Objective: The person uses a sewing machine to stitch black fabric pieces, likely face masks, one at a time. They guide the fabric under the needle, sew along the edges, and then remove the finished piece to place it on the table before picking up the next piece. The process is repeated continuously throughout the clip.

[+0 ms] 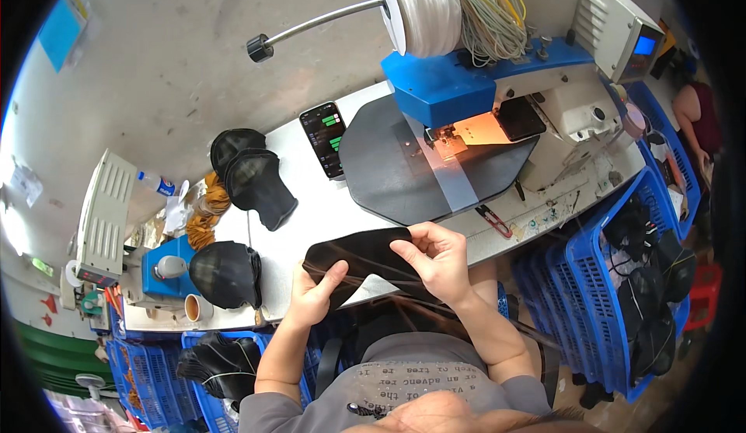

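Both your hands are closed on the black panel (361, 256): the left hand (312, 297) pinches its left end, the right hand (437, 260) its right end near the far edge. Thumbs on top, fingers mostly hidden underneath. Panel sits in the air in front of your torso, just short of the black work plate (381, 161), near edge of the white table (286, 248). Holding both ends likely keeps the soft piece spread and lets you control its edge (lower border is lost against dark stuff, can't trace it).

Pose: elbows bent, forearms coming up either side of your chest; left thumb points up and inward, right wrist turns in so its thumb points left across the panel.

Further out, the blue machine head (439, 91) overhangs the plate, its lamp lighting the stitching spot, presumably for visibility. The phone (322, 139) lies left of the plate, probably put there to stay readable. Black shaped pieces (225, 274) sit on the table to your left, seemingly within reach. Red-handled snips (494, 221) lie by the plate's right side, handy for the right hand. Blue crates (579, 277) on your right hold more black pieces.
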Motion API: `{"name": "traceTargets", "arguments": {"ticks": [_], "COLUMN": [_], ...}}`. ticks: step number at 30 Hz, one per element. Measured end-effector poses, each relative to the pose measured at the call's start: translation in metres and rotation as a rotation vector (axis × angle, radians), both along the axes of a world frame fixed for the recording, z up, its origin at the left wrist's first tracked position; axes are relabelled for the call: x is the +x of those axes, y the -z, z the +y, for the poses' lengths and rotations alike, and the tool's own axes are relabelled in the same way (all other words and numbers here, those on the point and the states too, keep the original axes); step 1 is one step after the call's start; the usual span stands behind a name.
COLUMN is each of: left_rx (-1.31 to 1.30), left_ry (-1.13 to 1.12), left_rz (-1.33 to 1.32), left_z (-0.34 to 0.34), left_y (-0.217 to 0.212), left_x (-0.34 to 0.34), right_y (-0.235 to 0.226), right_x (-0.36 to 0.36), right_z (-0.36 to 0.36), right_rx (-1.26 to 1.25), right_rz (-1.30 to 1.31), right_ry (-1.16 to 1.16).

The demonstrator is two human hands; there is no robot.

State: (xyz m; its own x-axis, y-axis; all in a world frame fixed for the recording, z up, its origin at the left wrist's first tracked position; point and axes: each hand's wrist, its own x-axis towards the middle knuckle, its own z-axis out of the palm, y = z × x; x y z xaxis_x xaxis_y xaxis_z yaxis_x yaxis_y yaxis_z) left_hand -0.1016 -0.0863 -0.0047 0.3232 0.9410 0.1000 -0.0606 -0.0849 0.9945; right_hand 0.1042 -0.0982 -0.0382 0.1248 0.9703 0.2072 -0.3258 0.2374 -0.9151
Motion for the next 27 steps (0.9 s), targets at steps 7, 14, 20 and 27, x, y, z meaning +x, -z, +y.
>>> {"name": "traceTargets", "arguments": {"ticks": [7,14,20,27], "left_rx": [-0.123,-0.192,-0.174,-0.228], "left_ry": [-0.004,-0.089,-0.139,-0.141], "left_rz": [-0.03,0.007,0.06,0.022], "left_z": [-0.006,-0.019,-0.018,-0.016], "left_y": [0.021,0.043,0.049,0.049], "left_x": [0.01,0.015,0.018,0.02], "right_y": [0.022,0.04,0.042,0.035], "right_x": [0.003,0.003,0.003,-0.004], "right_z": [-0.007,-0.004,0.002,0.003], "right_rx": [-0.159,-0.321,-0.355,-0.337], "right_rz": [0.104,0.185,0.121,0.114], "right_ry": [0.008,-0.077,-0.011,0.1]}}
